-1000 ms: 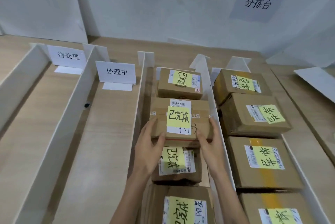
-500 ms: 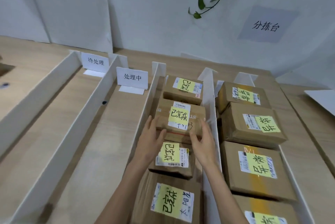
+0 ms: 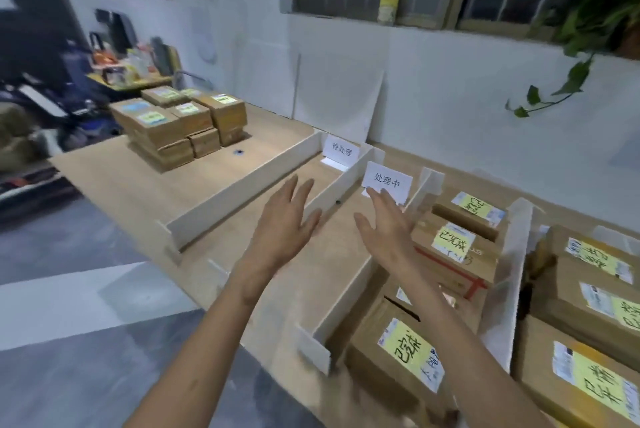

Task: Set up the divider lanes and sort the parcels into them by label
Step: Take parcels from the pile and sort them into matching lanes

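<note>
Head view — both hands' fingers (image 3: 381, 200) spread, empty — the 已完成 parcel (image 3: 453, 254) just right.

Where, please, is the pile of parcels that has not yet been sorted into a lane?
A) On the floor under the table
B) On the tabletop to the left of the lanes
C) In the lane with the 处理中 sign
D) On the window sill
B: the pile sits on the bare table left of the leftmost divider, while both hands are open and hold nothing.
</note>
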A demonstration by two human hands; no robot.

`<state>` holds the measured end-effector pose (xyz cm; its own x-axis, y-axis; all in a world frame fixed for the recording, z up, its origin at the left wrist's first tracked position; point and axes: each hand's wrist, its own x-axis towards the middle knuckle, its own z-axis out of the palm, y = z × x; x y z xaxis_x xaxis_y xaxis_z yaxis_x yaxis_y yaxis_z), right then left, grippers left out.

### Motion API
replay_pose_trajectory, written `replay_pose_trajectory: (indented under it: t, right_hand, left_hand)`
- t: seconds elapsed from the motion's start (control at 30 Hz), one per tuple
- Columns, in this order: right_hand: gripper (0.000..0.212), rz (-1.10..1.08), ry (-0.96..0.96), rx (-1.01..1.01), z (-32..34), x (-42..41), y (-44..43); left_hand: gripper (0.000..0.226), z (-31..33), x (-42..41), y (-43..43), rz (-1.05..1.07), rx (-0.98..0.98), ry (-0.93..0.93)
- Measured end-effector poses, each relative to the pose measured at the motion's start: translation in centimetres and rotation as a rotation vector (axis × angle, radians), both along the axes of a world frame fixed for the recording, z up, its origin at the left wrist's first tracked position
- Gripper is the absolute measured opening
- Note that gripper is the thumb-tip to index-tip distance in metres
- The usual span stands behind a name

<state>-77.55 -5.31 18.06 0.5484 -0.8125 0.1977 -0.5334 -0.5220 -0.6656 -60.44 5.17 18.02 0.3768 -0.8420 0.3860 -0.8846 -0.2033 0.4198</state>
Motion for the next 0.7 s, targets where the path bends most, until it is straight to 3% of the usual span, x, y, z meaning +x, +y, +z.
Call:
replay_pose_trajectory:
  t: [0.33,0.57,0.7]
  right_hand:
    - [0.058,0.336,0.103,-0.253,4.5,17.1,11.8]
    - [0.065,0.454,0.102,-0.458,6.1,32.5,18.7]
    - [0.064,0.449,0.066,-0.452,6.5,39.9,21.0]
  left_hand:
    - [0.060,1.9,12.7,15.6,0.275,0.064,-0.328]
    - [0.062,3.5,25.4,24.2,0.387,0.067,-0.407]
    - [0.062,4.8,32.4,27.1,0.443,0.055,-0.404]
